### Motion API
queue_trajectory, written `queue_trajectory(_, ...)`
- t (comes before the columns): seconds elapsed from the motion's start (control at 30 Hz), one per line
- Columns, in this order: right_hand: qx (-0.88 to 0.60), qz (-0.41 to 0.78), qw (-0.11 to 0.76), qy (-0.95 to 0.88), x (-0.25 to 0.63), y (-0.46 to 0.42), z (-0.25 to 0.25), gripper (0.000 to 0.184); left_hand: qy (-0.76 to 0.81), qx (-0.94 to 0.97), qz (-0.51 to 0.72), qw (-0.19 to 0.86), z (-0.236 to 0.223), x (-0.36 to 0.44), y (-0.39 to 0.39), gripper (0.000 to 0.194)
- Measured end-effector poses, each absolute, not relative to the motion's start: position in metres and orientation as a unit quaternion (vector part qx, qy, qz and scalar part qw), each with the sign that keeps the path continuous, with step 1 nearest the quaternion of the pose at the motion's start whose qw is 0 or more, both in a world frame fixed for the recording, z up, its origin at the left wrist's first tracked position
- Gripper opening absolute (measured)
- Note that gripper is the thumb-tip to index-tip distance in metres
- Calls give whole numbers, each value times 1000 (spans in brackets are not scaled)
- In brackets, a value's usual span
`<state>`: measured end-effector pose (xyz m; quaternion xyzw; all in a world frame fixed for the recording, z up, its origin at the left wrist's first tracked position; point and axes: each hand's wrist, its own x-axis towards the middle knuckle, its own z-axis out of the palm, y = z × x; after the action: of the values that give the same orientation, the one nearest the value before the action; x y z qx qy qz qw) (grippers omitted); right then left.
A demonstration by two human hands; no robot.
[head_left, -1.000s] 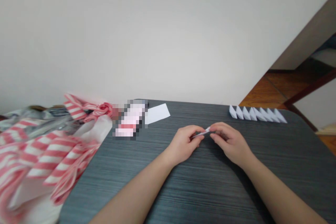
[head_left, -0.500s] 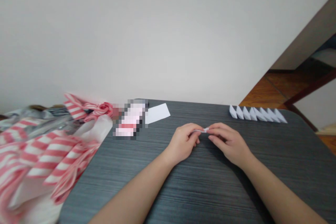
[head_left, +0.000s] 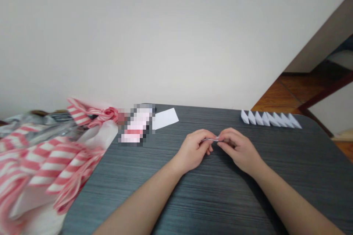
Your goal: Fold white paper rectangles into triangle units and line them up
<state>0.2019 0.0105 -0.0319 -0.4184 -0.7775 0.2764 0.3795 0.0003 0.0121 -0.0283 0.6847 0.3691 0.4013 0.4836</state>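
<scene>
A small folded piece of white paper is pinched between my two hands just above the dark table. My left hand is closed on its left end, thumb below and fingers on top. On the other end, the thumb and fingers of my right hand are closed too. Most of the paper is hidden by my fingers, with only a thin edge showing. Beyond my right hand, several folded white paper pieces stand in a slanted row near the table's far edge.
At the table's far left lie a flat white sheet and a pixelated phone-like object. Pink-and-white striped cloth is heaped left of the table. A pale wall rises behind; wooden floor shows at right.
My right thumb has moved in against the paper, and the fingers of both hands sit closer together. The paper now appears as a flatter, thinner edge.
</scene>
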Motion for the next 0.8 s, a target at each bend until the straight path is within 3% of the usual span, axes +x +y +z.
queue_trajectory(0.3, -424, 221, 389, -787, 200, 13, -30, 12, 394, 762, 372, 354, -29, -3, 14, 11)
queue_trajectory(0.53, -412, 229, 387, -792, 200, 12, -32, 10, 385, 753, 393, 360, -26, -2, 14, 20)
queue_trajectory(0.8, -410, 253, 392, -784, 199, 12, -33, 8, 368, 749, 419, 357, -23, -2, 12, 18)
